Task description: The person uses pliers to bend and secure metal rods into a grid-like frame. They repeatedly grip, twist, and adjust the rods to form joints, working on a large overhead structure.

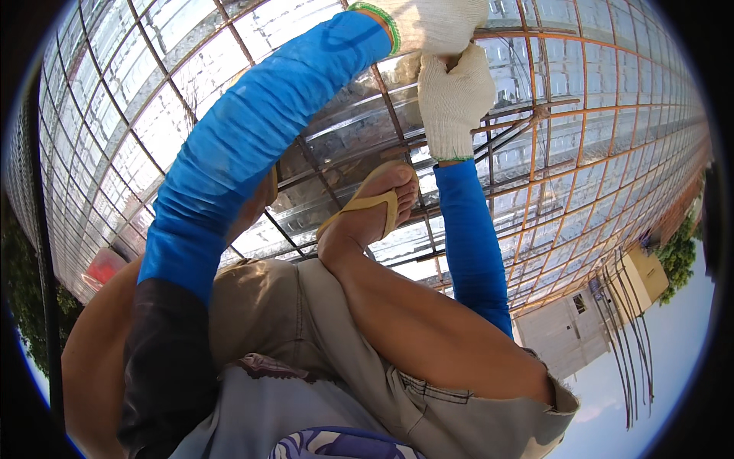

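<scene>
Both my hands wear white knitted work gloves and meet at the top of the view, over a grid of rusty steel rebar. My left hand reaches across from the left in a blue sleeve, partly cut off by the upper edge, its fingers bent in and pressed together. Just below it, touching or nearly so, my right hand is closed in a fist. Whatever the two hands grip is hidden by the gloves. Several bar ends meet at a joint to the right of my right hand.
Shiny ribbed metal decking lies under the rebar. My foot in a yellow flip-flop stands on the grid. A red object sits at the far left. Tall bent rebars rise near a grey building at the right.
</scene>
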A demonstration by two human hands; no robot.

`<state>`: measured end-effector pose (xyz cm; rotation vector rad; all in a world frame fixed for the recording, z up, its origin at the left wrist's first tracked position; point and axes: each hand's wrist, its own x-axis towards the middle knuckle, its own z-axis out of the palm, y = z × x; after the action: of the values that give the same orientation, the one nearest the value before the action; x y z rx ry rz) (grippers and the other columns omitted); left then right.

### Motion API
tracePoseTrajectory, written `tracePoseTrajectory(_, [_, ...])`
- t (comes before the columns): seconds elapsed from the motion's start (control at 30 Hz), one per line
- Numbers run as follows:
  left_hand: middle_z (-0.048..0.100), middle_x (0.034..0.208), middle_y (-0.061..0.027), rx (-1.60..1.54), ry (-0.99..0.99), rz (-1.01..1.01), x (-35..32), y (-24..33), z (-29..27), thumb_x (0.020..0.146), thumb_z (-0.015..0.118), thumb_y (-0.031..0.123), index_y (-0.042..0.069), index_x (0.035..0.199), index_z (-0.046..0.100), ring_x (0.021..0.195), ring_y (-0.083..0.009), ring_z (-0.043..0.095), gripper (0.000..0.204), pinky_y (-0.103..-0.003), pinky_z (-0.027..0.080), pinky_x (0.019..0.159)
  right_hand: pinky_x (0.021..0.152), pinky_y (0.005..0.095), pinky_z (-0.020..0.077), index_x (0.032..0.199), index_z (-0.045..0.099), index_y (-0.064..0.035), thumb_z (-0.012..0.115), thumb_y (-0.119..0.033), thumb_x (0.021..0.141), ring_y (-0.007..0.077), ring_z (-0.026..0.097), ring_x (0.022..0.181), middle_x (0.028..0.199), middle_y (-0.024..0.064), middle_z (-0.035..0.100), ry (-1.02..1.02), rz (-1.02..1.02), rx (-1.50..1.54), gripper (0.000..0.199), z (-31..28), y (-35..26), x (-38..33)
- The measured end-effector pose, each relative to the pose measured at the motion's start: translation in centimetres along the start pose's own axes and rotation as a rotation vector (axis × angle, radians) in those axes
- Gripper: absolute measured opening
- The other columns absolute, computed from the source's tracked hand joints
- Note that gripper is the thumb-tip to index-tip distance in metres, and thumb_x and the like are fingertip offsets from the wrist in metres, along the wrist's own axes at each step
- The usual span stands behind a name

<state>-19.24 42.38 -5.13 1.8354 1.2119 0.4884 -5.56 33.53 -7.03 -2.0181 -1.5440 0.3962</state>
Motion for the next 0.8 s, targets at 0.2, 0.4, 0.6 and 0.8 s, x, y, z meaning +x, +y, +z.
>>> tracePoseTrajectory(0.2, [0.069, 0.137, -0.0194, 0.089, 0.077, 0.023, 0.0, 0.7, 1.8, 0.111, 0.043, 0.047, 0.005, 0.143, 0.062, 0.127, -0.0322, 0.063, 0.057, -0.047, 0.044, 0.113, 0.089, 0.0419, 0.0584, 0.125, 0.068, -0.0050, 0.082, -0.037, 0.090, 0.0277, 0.073, 0.107, 0.118, 0.0127, 0.074, -0.230, 0.125, -0.112, 0.050, 1.3, 3.8, -0.9])
tracePoseTrajectory(0.4, [0.068, 0.138, -0.0196, 0.147, 0.089, 0.043, 0.6, 2.6, 4.8, 0.111, 0.039, 0.049, 0.004, 0.144, 0.061, 0.129, -0.0320, 0.062, 0.059, -0.047, 0.042, 0.115, 0.075, 0.0395, 0.0549, 0.111, 0.070, -0.0040, 0.082, -0.032, 0.091, 0.0245, 0.071, 0.090, 0.103, 0.0111, 0.073, -0.204, 0.241, 0.005, 0.036, -0.8, 3.3, 1.3])
tracePoseTrajectory(0.6, [0.067, 0.139, -0.0199, 0.247, -0.012, 0.072, -0.4, 3.7, 1.2, 0.112, 0.035, 0.050, 0.004, 0.144, 0.060, 0.131, -0.0318, 0.061, 0.062, -0.047, 0.040, 0.116, 0.061, 0.0372, 0.0515, 0.096, 0.073, -0.0030, 0.082, -0.026, 0.091, 0.0213, 0.068, 0.073, 0.088, 0.0096, 0.073, -0.215, 0.272, 0.072, 0.026, -0.3, 3.1, 1.6])
tracePoseTrajectory(0.8, [0.067, 0.140, -0.0201, 0.514, -0.182, -0.007, -8.7, 5.0, -12.3, 0.113, 0.031, 0.051, 0.003, 0.145, 0.059, 0.133, -0.0316, 0.060, 0.064, -0.047, 0.038, 0.118, 0.046, 0.0325, 0.0409, 0.073, 0.068, -0.0011, 0.082, -0.028, 0.092, 0.0135, 0.055, 0.050, 0.061, 0.0052, 0.062, -0.203, 0.430, 0.388, 0.036, 0.6, -1.7, 2.0])
